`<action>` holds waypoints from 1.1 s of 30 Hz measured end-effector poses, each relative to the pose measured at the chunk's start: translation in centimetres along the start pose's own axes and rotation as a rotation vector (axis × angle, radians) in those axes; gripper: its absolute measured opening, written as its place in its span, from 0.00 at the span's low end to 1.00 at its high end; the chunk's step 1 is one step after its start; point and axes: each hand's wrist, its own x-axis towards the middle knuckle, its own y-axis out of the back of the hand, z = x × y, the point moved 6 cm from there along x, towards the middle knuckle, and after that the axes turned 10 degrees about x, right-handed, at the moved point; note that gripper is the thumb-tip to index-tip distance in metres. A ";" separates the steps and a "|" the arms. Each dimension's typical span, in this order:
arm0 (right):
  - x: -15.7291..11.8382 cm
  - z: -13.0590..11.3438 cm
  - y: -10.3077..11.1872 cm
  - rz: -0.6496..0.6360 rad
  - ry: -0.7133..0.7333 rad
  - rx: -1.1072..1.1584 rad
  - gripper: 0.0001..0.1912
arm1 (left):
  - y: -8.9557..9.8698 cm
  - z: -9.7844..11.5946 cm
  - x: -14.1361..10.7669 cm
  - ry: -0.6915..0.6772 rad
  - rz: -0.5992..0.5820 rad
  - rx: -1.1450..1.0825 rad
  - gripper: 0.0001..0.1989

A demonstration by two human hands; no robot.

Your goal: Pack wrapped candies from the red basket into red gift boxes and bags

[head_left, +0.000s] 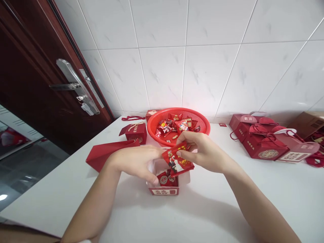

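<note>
A small red and white candy box (164,191) stands open-topped in front of me, with red wrapped sweets (165,179) inside. At its left side, my left hand (136,162) grips the wall and flap, thumb on the near edge. Pinched in my right hand (202,150) is a red candy packet (177,162) printed with cartoon figures and gold lettering. The packet is tilted over the back right of the box's opening. Just behind, a red plastic basket (206,130) holds several wrapped sweets and a few peanuts.
Left of the basket are a dark red box (136,133) and a larger plain red box (101,155). Several red gift boxes (263,145) with ribbons stand at the right, near a cardboard box (307,123). A tiled wall (162,74) bounds the white table (207,216); a door (32,67) is left.
</note>
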 end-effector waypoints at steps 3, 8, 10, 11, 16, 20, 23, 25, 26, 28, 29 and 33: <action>-0.4 -0.9 -1.0 0.023 0.043 0.078 0.03 | 0.1 -0.9 -0.2 -0.068 -0.025 -0.142 0.26; -0.7 -1.7 -2.1 0.104 0.092 0.061 0.04 | 0.1 -2.1 0.3 -0.168 0.002 -0.279 0.31; -0.7 -1.8 -2.6 0.097 0.115 0.062 0.04 | -0.1 -2.3 0.4 -0.201 -0.008 -0.317 0.33; -0.8 -2.1 -2.6 0.122 0.143 0.068 0.04 | -0.2 -2.4 0.5 -0.211 -0.007 -0.336 0.33; -1.2 -3.4 -1.9 0.297 0.275 0.107 0.06 | -0.4 -2.6 0.4 -0.236 -0.024 -0.416 0.32; -0.4 -2.3 -3.0 0.202 0.187 -0.023 0.10 | -0.4 -3.5 0.5 -0.156 -0.031 -0.372 0.37; 0.6 -0.3 -3.9 0.109 0.050 -0.113 0.12 | -0.3 -4.2 0.6 -0.102 -0.028 -0.350 0.41; 1.0 0.8 -4.0 0.090 -0.013 -0.141 0.11 | -0.3 -4.4 0.6 -0.106 -0.037 -0.359 0.41; 1.1 1.2 -4.1 0.087 -0.029 -0.150 0.11 | -0.2 -4.4 0.7 -0.114 -0.040 -0.368 0.41; 1.3 1.6 -4.4 0.037 -0.045 -0.162 0.11 | -0.2 -4.3 0.8 -0.140 -0.052 -0.397 0.40; 1.3 1.7 -4.7 -0.013 -0.053 -0.183 0.10 | -0.3 -4.2 0.9 -0.155 -0.061 -0.412 0.40; 1.2 2.2 -5.5 -0.179 -0.146 -0.408 0.11 | -0.4 -4.1 1.0 -0.163 -0.078 -0.410 0.41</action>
